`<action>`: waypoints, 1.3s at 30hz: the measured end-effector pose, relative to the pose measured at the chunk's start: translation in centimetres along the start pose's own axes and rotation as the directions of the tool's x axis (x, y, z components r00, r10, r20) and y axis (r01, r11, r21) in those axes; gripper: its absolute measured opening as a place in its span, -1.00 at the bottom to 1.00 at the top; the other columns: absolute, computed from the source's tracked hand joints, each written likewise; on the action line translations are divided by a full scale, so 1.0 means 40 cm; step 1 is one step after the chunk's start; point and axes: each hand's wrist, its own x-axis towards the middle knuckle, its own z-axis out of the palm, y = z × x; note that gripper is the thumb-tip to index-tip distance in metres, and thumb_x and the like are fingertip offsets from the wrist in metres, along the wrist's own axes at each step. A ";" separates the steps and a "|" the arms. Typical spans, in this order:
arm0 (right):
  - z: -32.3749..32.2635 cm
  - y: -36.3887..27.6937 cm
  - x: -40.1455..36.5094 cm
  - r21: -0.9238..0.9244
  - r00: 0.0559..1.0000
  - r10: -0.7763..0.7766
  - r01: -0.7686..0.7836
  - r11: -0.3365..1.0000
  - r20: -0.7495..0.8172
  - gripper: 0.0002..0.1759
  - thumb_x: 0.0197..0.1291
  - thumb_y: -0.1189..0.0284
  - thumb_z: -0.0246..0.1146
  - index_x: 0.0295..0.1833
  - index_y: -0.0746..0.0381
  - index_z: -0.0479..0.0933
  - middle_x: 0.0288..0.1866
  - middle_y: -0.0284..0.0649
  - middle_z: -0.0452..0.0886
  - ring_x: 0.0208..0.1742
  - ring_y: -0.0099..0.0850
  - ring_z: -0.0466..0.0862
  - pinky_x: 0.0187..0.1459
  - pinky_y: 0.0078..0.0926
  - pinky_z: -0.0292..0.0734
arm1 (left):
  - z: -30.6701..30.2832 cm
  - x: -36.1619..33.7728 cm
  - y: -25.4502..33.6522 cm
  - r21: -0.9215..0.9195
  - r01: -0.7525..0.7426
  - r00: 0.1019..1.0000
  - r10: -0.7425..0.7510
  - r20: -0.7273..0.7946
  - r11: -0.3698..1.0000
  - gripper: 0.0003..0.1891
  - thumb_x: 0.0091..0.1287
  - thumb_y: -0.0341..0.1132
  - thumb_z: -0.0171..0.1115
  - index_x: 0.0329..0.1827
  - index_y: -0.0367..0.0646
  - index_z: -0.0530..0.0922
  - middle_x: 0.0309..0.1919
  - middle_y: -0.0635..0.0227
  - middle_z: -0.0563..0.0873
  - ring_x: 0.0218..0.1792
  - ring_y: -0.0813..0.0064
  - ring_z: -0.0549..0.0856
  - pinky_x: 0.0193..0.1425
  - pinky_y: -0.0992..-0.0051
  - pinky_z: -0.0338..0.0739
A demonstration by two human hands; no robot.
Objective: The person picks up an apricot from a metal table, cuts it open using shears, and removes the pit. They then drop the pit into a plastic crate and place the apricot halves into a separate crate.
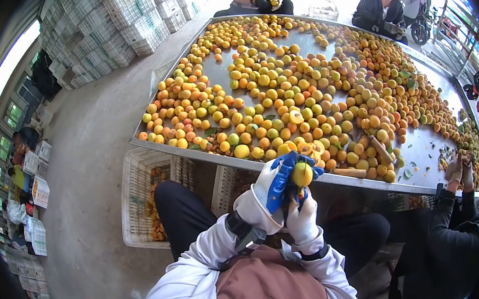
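Note:
In front of my chest, at the table's near edge, both my hands wear white gloves with blue-coated palms and fingers. My left hand (273, 189) is closed around a yellow apricot (302, 175), its blue fingers behind and beside the fruit. Just below, my right hand (303, 220) is closed, with its fingertips close under the apricot. Something dark shows between the hands, but I cannot make out what it is. Cut apricot halves (311, 149) lie on the table beyond my left hand, and another opened apricot (296, 117) rests farther in.
Many apricots cover the metal table (421, 159). Two wooden sticks (381, 150) lie among them. A white crate (133, 197) holding orange pieces stands by my left knee. A co-worker's gloved hands (461, 170) work at right; two people sit across. Crates (120, 14) are stacked at far left.

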 end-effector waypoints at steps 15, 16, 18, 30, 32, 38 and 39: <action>-0.119 -0.038 0.000 0.199 0.957 -0.046 -0.012 0.980 0.287 -0.67 0.47 0.66 -0.06 0.24 0.38 0.47 0.07 -0.15 0.62 0.05 -0.37 0.60 0.13 -0.43 0.53 | -0.071 0.021 0.011 0.637 -0.250 0.958 0.089 0.274 0.729 -0.55 0.45 -0.17 0.34 0.21 -0.36 0.56 0.10 0.14 0.71 0.10 0.30 0.70 0.27 0.34 0.56; -0.133 -0.040 -0.002 0.161 0.934 0.080 -0.144 0.976 0.349 -0.69 0.48 0.65 -0.05 0.23 0.37 0.47 0.05 -0.17 0.61 0.02 -0.39 0.60 0.12 -0.45 0.53 | -0.072 0.029 0.032 0.636 -0.250 0.958 0.091 0.273 0.730 -0.55 0.45 -0.17 0.34 0.21 -0.36 0.56 0.10 0.14 0.71 0.10 0.30 0.70 0.27 0.34 0.56; -0.138 -0.035 -0.013 0.113 0.891 0.206 -0.273 0.955 0.405 -0.71 0.50 0.63 -0.05 0.22 0.35 0.47 0.03 -0.19 0.60 0.00 -0.42 0.59 0.10 -0.46 0.54 | -0.072 0.048 0.080 0.771 -0.572 0.820 0.206 0.534 0.279 -0.52 0.34 -0.23 0.44 0.22 -0.33 0.57 0.11 0.08 0.71 0.15 0.12 0.70 0.33 0.23 0.52; -0.026 0.042 -0.009 -0.035 0.999 0.030 -0.031 0.999 -0.040 -0.79 0.54 0.54 0.01 0.04 0.40 0.54 -0.21 -0.23 0.63 -0.18 -0.44 0.59 -0.10 -0.46 0.53 | -0.048 0.026 -0.035 0.149 0.088 0.980 -0.112 0.163 0.985 -0.56 0.54 -0.10 0.22 0.20 -0.34 0.58 0.04 0.20 0.74 0.00 0.46 0.72 0.17 0.43 0.60; -0.041 0.054 -0.002 0.015 0.999 0.038 -0.039 0.999 0.011 -0.78 0.55 0.55 0.01 0.07 0.40 0.54 -0.16 -0.24 0.66 -0.14 -0.47 0.59 -0.08 -0.47 0.53 | -0.070 0.035 -0.042 0.197 0.094 0.979 -0.127 0.161 0.976 -0.55 0.52 -0.16 0.26 0.28 -0.35 0.53 0.06 0.23 0.73 0.02 0.47 0.72 0.17 0.47 0.60; -0.090 -0.035 0.014 0.258 0.980 0.127 -0.163 0.952 0.152 -0.78 0.57 0.55 0.00 0.06 0.38 0.55 -0.15 -0.31 0.65 -0.13 -0.56 0.57 -0.05 -0.53 0.52 | -0.046 0.035 -0.036 0.258 -0.211 0.967 0.162 0.198 0.943 -0.39 0.45 -0.33 0.34 0.50 -0.34 0.35 0.25 0.15 0.64 0.21 0.38 0.66 0.35 0.41 0.52; -0.090 -0.036 0.011 0.282 0.975 0.141 -0.186 0.941 0.172 -0.78 0.57 0.54 -0.01 0.06 0.37 0.55 -0.15 -0.32 0.65 -0.14 -0.57 0.57 -0.06 -0.54 0.51 | -0.048 0.032 -0.032 0.370 -0.252 0.960 0.183 0.210 0.894 -0.42 0.46 -0.36 0.32 0.49 -0.34 0.36 0.23 0.14 0.65 0.20 0.37 0.67 0.33 0.42 0.54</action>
